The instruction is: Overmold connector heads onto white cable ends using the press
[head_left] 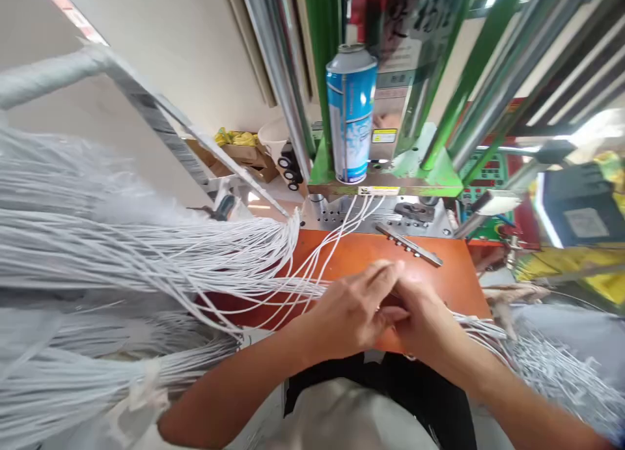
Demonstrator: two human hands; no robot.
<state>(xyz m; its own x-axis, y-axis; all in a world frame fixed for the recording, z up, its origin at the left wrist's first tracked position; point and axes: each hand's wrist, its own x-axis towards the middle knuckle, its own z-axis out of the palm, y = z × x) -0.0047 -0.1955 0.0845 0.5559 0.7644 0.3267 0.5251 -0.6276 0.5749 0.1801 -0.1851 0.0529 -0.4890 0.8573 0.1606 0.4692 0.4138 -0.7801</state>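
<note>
My left hand (pixel 344 310) and my right hand (pixel 424 310) meet above the orange work surface (pixel 336 254), fingertips close together. Both are closed, fingers pinched; what is between them is hidden and blurred. Several white cables (pixel 273 284) run from the left to behind my left hand, and I cannot tell whether it grips them. More white cables (pixel 481 329) come out past my right wrist. Just beyond the hands, a narrow metal bar with small studs along its side (pixel 409 245) lies slanted on the surface.
Behind the surface stands a green press (pixel 449 184) with steel columns. A blue spray can (pixel 352 121) stands on its plate, above a drilled metal plate (pixel 336 215). Thick cable bundles (pixel 122 241) fill the left. Cut cable ends (pixel 561 372) heap at the right, below a control panel (pixel 488 176).
</note>
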